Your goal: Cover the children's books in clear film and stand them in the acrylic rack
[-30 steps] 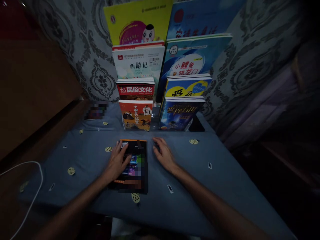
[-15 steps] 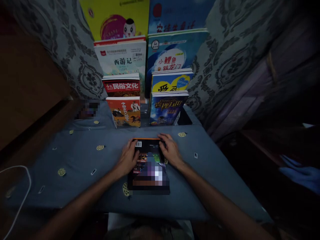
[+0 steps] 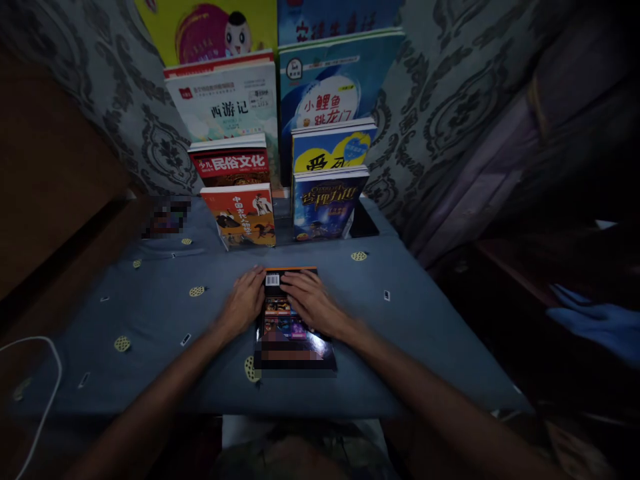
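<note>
The step in hand looks like steadying or squaring up a dark, glossy paperback with an orange top edge and small coloured pictures (image 3: 300, 340), which lies flat and barcode side up beneath and between the two hands. The left hand (image 3: 241, 300) rests along the book's upper left edge, fingers stretched forward and nearly together, thumb side to the cover. The right hand (image 3: 314, 305) lies across the upper right of the cover, palm down, fingers loosely spread and pointing toward the left hand. They're close but apart, the barcode showing between them, and neither is clamped on anything. From here, I'd say picking it up would call for fingertips curled under an edge. Beyond the hands stand an orange-red illustrated book (image 3: 245, 217) and, farther right, a deep-blue book with gold lettering (image 3: 327, 203), both on the grey-blue patterned tablecloth (image 3: 390, 340).
</note>
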Demonstrator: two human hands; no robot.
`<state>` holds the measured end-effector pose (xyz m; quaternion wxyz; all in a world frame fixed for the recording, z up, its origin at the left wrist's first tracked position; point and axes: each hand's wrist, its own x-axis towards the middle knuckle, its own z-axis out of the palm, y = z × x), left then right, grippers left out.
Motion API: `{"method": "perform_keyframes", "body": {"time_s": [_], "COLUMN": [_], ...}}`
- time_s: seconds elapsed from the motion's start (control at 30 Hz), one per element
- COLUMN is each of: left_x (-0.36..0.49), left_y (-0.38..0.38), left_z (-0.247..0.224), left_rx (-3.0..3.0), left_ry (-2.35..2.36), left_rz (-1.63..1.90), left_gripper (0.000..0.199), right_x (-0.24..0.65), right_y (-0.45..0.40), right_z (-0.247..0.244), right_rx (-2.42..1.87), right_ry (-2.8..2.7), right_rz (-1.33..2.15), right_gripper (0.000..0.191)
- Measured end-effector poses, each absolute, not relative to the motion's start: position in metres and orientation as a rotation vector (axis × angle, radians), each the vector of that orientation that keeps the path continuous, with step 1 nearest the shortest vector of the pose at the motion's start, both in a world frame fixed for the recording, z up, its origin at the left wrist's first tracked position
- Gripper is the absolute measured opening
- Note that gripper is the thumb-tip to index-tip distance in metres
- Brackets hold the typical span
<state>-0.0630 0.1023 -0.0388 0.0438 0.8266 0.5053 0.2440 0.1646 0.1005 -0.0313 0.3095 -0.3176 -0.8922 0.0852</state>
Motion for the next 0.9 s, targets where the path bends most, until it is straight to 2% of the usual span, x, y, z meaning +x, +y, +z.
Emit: {"method": "perform_keyframes", "body": {"time_s": [0.5, 0.9], "left_x": [-0.054, -0.052], "left_y": [0.106, 0.106], "left_z": [-0.020, -0.010], "left_rx": [2.724, 2.732], "left_ry": [1.547, 1.534], "left_rz": [0.460, 0.332], "left_gripper": [0.047, 0.049], "right_x": [0.173, 0.207], "right_y": [0.099, 0.099], "right_z": [-0.032, -0.039], "right_rx": [-1.014, -1.181], "right_ry": [-2.491, -2.306], "right_rz": [0.341, 0.372], "right_gripper": [0.059, 0.052]}}
